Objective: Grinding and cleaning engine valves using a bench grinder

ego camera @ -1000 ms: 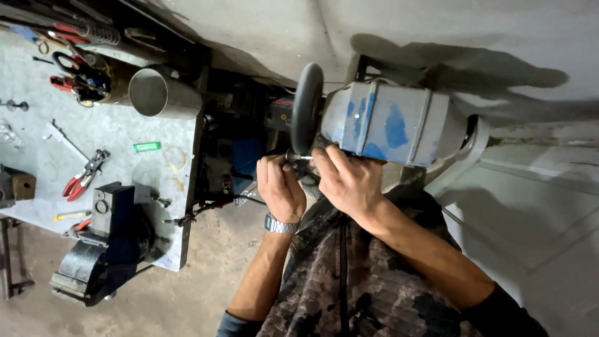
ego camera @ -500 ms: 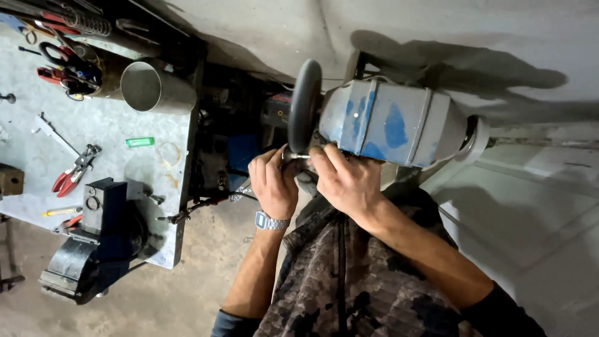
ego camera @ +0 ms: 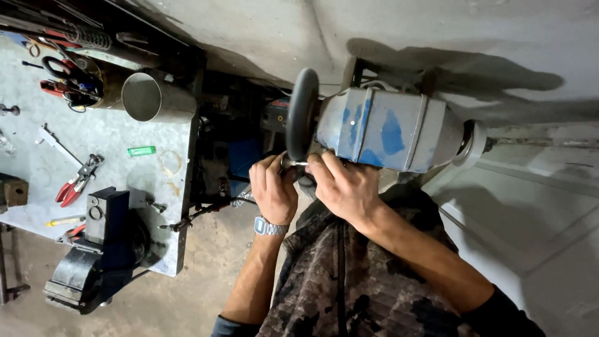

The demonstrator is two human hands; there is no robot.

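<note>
Metal piece [ego camera: 291, 163] pinched by left hand [ego camera: 272, 189] and right hand [ego camera: 342, 186], against grinder wheel [ego camera: 302, 114] edge; workbench [ego camera: 118, 156] near left.

Two hands, the left hand [ego camera: 273, 190] and the right hand [ego camera: 344, 187], meet at centre frame, with one wristwatch [ego camera: 269, 226] below them. One blue-grey bench grinder [ego camera: 387, 130] sits upper centre, carrying one dark wheel [ego camera: 301, 113]. At left: one bench vise [ego camera: 93, 253], one metal cylinder [ego camera: 150, 98], one green lighter [ego camera: 141, 151], and one pair of red-handled pliers [ego camera: 76, 183].
</note>
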